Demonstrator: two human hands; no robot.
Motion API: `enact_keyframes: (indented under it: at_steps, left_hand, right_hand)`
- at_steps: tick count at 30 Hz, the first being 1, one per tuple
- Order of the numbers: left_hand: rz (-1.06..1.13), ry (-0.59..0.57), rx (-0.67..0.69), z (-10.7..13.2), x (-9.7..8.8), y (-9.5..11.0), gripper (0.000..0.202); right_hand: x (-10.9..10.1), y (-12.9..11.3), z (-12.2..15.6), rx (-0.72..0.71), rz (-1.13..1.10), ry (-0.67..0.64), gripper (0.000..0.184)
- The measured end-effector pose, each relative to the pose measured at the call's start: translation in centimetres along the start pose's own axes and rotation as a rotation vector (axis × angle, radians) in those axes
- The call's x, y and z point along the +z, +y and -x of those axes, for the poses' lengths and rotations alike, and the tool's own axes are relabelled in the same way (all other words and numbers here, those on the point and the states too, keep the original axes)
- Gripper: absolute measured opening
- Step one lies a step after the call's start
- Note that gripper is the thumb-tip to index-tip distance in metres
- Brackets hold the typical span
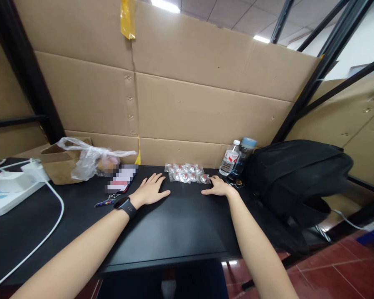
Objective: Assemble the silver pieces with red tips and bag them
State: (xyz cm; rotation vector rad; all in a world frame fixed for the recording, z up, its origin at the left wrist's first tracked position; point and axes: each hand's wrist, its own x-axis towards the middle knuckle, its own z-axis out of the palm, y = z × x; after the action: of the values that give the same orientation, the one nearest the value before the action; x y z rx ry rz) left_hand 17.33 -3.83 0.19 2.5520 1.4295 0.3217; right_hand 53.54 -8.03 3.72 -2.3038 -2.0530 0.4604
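Several small clear plastic packets [187, 172] with silvery, red-marked contents lie in a cluster at the back middle of the black table [174, 224]. My left hand [150, 190] rests on the table to the left of the packets, palm down with fingers spread, holding nothing. On that wrist is a black smartwatch [125, 206]. My right hand [217, 187] lies at the right end of the cluster, fingers apart and empty; its fingertips are close to the last packet, and I cannot tell whether they touch it.
Left of my hands are a phone [121, 178], a knotted plastic bag [92, 160], a cardboard box [62, 164] and a white power strip [15, 195] with a cable. Rightward stand a water bottle [230, 159], a blue-lidded bottle [246, 151] and a black backpack [293, 178]. Cardboard [205, 112] walls the back.
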Motion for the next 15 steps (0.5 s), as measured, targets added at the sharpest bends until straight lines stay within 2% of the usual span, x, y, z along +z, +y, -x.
enact_keyframes:
  at_steps: [5,11,15]
  left_hand:
    - [-0.012,-0.094,-0.074,-0.20,0.39,-0.36,0.096]
    - [-0.011,-0.094,-0.060,-0.26,0.30,-0.56,0.097]
    - [-0.009,-0.094,-0.048,-0.30,0.42,-0.63,0.097]
  right_hand:
    - [0.13,-0.24,-0.41,0.039,-0.014,-0.002,0.116]
    - [0.08,-0.18,-0.20,0.092,0.005,-0.009,0.123]
    - [0.08,-0.11,-0.28,0.082,0.015,-0.010,0.121]
